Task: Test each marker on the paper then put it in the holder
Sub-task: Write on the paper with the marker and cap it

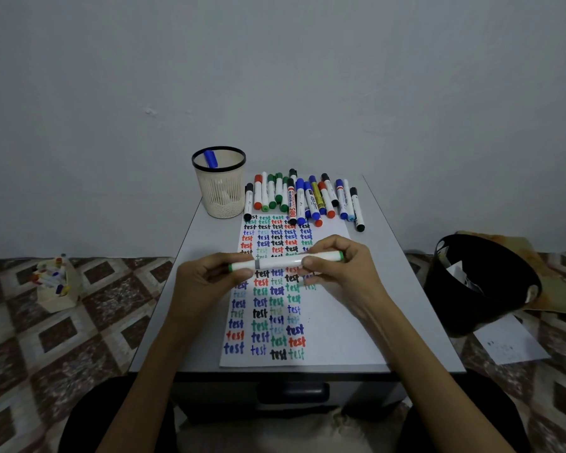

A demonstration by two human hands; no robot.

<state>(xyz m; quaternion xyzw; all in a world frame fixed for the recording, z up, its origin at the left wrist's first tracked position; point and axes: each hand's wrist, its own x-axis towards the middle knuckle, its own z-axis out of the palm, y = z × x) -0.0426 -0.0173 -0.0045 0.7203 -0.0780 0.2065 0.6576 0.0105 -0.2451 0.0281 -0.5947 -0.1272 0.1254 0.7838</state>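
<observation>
Crosswise, a white marker (pixel 278 262), green-ended, grey-banded.

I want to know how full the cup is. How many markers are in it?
1: a blue-capped marker pokes up inside the round cream mesh holder with the black rim. More may lie hidden lower down.

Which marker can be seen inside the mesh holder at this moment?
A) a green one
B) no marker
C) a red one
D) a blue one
D: a blue marker shows inside the holder; the green marker is held by the left hand and right hand.
</observation>
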